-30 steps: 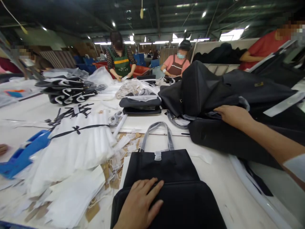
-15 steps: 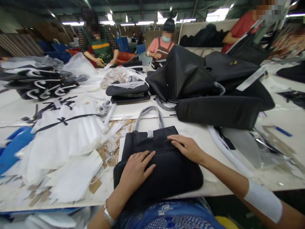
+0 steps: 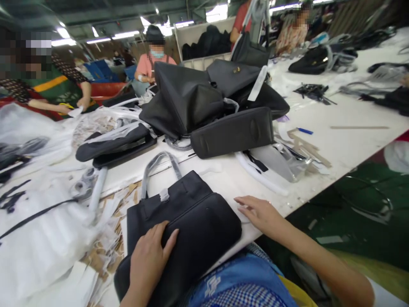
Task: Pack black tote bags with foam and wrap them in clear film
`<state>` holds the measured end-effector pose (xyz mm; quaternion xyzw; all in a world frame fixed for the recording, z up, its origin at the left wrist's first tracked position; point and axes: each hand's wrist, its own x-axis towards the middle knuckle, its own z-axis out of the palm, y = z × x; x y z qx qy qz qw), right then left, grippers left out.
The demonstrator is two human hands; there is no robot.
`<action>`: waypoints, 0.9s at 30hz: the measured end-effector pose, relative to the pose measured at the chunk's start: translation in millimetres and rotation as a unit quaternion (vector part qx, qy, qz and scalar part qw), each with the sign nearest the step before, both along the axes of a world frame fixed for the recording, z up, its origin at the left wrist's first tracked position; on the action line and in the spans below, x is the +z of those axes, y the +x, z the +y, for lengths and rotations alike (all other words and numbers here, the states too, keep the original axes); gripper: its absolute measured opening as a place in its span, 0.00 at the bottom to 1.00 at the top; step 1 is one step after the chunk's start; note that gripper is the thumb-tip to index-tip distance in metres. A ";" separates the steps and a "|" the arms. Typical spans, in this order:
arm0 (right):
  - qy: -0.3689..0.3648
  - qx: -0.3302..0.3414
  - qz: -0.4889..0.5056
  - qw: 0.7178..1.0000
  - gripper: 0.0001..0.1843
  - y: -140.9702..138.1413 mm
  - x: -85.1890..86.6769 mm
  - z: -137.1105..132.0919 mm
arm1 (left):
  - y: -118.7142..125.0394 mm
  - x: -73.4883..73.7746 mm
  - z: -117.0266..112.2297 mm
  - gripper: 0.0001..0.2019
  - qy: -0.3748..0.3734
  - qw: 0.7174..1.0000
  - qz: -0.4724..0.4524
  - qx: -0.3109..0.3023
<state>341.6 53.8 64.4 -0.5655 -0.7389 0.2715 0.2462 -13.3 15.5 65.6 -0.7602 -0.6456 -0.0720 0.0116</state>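
Note:
A black handbag [image 3: 198, 230] lies flat at the table's front edge, its plastic-wrapped handle [image 3: 159, 164] pointing away from me. Resting on the bag's left part is my left hand [image 3: 150, 251], palm down with the thumb apart from the fingers. My right hand [image 3: 255, 211] hovers just off the bag's right side, holding nothing, its fingers stretched out. A small clear wrap [image 3: 164, 195] covers the clasp area near the bag's top. The underside of the bag is hidden.
Behind the bag stands a heap of larger black bags [image 3: 188, 98]. Folded black pieces [image 3: 118, 143] lie to its left. White foam rolls [image 3: 41, 230] and paper scraps cover the left side. A blue pen [image 3: 304, 131] is at right. Co-workers stand across the table.
My right hand has lifted off the bag and moved to the right. My left hand stays on the bag. The view has turned to the right and tilted.

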 end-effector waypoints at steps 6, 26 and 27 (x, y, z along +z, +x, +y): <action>-0.008 0.086 0.000 0.996 0.28 14.5 -13.2 4.3 | -0.4 6.4 3.8 0.22 -0.035 0.999 -0.015 -0.006; 0.024 0.293 0.103 0.950 0.30 48.7 -15.6 32.4 | 97.0 46.7 120.0 0.23 -0.332 0.872 -0.234 -0.275; 0.023 0.296 0.102 0.949 0.30 50.3 -14.4 35.5 | 95.9 46.3 119.3 0.23 -0.322 0.874 -0.232 -0.280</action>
